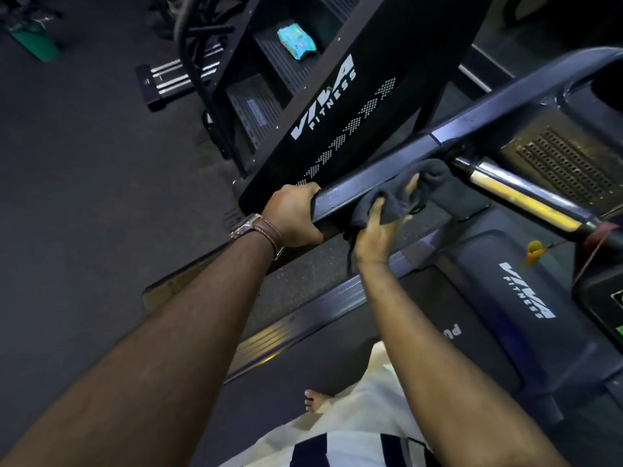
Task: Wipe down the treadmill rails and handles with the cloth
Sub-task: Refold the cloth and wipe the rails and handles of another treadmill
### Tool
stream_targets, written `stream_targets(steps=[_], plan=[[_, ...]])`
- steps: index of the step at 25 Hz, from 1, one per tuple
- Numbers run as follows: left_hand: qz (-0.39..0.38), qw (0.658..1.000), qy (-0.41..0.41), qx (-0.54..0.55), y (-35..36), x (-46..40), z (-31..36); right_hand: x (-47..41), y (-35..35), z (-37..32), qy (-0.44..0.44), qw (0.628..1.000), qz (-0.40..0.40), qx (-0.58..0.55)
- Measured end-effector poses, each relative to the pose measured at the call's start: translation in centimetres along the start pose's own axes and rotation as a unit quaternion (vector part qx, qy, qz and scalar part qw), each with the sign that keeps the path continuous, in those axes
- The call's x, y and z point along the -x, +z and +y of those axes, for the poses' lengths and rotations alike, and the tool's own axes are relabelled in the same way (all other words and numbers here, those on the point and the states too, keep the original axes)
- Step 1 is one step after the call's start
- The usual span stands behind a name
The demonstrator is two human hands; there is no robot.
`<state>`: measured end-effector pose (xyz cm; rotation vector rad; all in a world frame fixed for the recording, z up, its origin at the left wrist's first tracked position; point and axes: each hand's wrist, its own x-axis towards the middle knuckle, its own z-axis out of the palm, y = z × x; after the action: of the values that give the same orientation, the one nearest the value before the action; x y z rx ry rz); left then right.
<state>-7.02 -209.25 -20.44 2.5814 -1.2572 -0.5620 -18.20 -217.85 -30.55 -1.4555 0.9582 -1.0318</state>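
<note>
Left hand point(296, 214) is clamped on the near end of the treadmill's side rail point(357, 187), fingers curled over the top edge, thumb tucked below — a brown-strapped wristwatch point(259, 230) sits on that wrist. Just beside it, further along the same rail, the right hand point(377, 230) comes up from underneath and grips the dark grey cloth point(404, 193), pressing it against the rail; fingers are wrapped into the fabric, and one fingertip shows through a fold near the top. The cloth is bunched around the rail right where the dark bar meets the chrome handle point(519, 197), which runs off to the right with a yellowish glint along it (a reflection or a coloured strip, hard to say which).

Below the arms lies the treadmill deck point(448, 298), with a ribbed side strip point(303, 321) along its edge and a motor cover point(526, 291) bearing white "VIVA FITNESS" lettering. A bare foot point(315, 399) and pale clothing show at the bottom. Beyond the rail stands a black stair-climber machine point(323, 106) with the same branding — and on one of its steps rests a light blue packet point(296, 42). Dark rubber floor point(84, 163) spreads to the left, where a chrome-and-black piece of gym kit point(175, 79) lies.
</note>
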Motion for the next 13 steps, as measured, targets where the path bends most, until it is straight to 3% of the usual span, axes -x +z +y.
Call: stream_targets(steps=[1, 4, 8, 11, 13], plan=[[0.010, 1.000, -0.005, 0.007, 0.1, -0.1, -0.1, -0.2, 0.6, -1.3, 0.007, 0.999, 0.029, -0.019], [0.038, 0.999, -0.001, 0.024, 0.3, 0.0, -0.2, 0.8, 0.6, -0.9, -0.111, 0.991, -0.041, 0.065], [0.062, 0.998, 0.007, 0.025, 0.6, 0.1, -0.5, -1.2, 0.7, -2.7, -0.135, 0.982, -0.015, 0.134], [0.089, 0.996, 0.006, 0.025, 0.9, 0.3, -0.4, -2.6, -0.6, -4.1, -0.377, 0.863, -0.091, 0.324], [0.080, 0.996, -0.032, 0.010, 0.8, 0.6, 0.1, -4.8, -1.8, -5.6, -0.396, 0.813, -0.160, 0.396]])
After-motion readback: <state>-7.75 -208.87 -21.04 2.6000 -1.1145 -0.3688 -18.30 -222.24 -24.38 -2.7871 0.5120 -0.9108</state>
